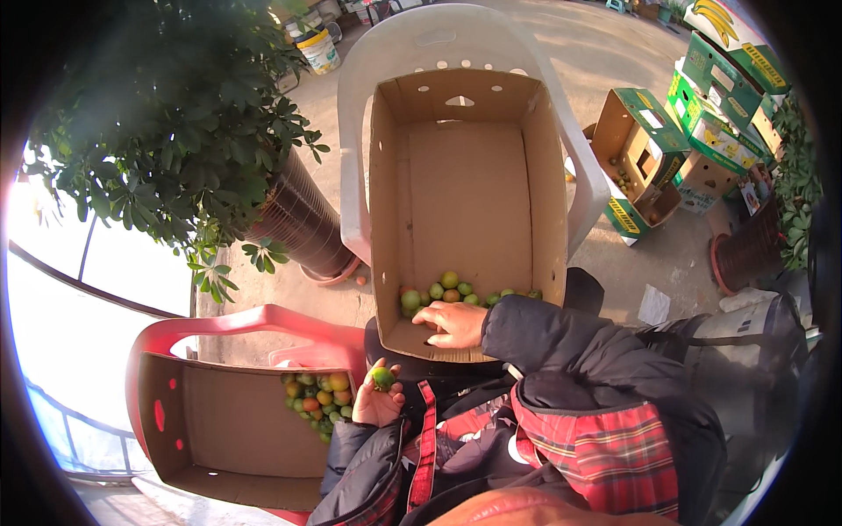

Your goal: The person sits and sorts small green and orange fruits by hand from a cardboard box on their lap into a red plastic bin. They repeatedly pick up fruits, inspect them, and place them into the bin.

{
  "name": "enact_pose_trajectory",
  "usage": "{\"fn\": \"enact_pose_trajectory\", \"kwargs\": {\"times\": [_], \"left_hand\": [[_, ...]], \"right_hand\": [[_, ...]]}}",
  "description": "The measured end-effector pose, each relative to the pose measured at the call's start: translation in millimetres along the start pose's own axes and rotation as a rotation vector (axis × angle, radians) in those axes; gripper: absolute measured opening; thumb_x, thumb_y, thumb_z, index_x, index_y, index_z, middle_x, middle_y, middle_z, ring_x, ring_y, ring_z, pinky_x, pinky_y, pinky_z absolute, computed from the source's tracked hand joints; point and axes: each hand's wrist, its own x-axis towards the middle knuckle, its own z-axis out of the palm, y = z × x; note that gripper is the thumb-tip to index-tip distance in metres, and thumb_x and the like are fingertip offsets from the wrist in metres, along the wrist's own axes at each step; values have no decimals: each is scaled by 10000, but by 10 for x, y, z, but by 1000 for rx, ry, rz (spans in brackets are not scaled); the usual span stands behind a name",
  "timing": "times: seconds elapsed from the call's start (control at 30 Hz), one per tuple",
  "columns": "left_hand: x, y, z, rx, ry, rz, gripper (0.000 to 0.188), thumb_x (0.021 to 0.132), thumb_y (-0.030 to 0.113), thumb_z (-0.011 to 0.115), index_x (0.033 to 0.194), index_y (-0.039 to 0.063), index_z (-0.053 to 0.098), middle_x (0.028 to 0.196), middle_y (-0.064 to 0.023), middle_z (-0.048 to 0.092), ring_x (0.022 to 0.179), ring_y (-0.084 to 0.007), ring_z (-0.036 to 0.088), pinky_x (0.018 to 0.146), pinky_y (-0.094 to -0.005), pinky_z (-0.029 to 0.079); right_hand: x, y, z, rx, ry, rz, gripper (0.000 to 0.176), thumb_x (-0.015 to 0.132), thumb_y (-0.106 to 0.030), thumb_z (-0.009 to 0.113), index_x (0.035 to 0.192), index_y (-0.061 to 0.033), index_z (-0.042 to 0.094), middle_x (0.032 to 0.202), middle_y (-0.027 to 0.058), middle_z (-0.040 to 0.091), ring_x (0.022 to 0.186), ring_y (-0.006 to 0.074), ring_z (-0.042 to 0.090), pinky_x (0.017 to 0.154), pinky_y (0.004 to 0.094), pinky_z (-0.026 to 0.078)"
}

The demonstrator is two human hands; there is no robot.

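Note:
My left hand (373, 410) is closed around a green tomato (383, 377), just right of a low cardboard box (247, 409). Several green, yellow and orange tomatoes (323, 398) are heaped at that box's right end. Inside a larger cardboard box (470, 191) in front of me, my right hand (459, 325) reaches over the near wall with its fingers apart. Its fingertips are close to green and orange-tinged tomatoes (450, 280) along the near end. I see nothing held in it, though part of the tomato row is hidden behind the hand and sleeve.
The large box rests on a pale plastic chair (358, 131), the low box on a red plastic chair (263, 320). A potted leafy plant (299, 217) stands at left. Stacked banana cartons (714, 131) and an opened carton (638, 158) with some tomatoes are at right.

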Motion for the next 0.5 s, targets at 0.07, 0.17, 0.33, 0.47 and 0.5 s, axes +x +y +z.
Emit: {"fn": "enact_pose_trajectory", "kwargs": {"times": [0.07, 0.17, 0.33, 0.47, 0.5], "left_hand": [[-79, 135, -53, -163, 122, 169, 484, 876, 270, 561, 1327, 142, 442, 1230, -120, 502, 851, -188, 543, 705, -293, 467], [-253, 367, -422, -216, 212, 472, 499, 888, 364, 541, 1268, 49, 465, 1128, -79, 583, 871, -162, 573, 708, -281, 482], [-201, 304, -188, -188, 276, 349, 524, 876, 435, 543, 1222, 46, 482, 1111, -65, 598, 858, -156, 566, 711, -281, 472], [-195, 299, -138, -146, 286, 331, 492, 875, 441, 543, 1213, 85, 509, 1095, -56, 602, 831, -159, 548, 691, -289, 457], [-188, 295, -137, -143, 275, 331, 483, 876, 441, 542, 1208, 91, 516, 1091, -57, 603, 834, -160, 549, 691, -290, 458]], "right_hand": [[-80, 400, -65, -288, 73, 307, 402, 790, -184, 573, 1159, -37, 508, 1046, 203, 550, 980, 368, 556, 844, 441, 458], [-280, 1156, -97, -491, 60, 568, 340, 778, -166, 581, 1070, 7, 573, 1011, 224, 596, 936, 374, 593, 799, 453, 480], [-338, 1725, 228, -516, -82, 795, 340, 770, -177, 591, 1054, 9, 579, 997, 224, 601, 931, 371, 596, 795, 452, 482], [-321, 1717, 321, -527, -95, 823, 340, 764, -185, 599, 1042, 11, 584, 985, 225, 606, 927, 369, 599, 793, 451, 483], [-323, 1712, 320, -535, -97, 828, 340, 762, -187, 601, 1039, 11, 585, 983, 225, 607, 926, 368, 600, 792, 450, 483]]}}
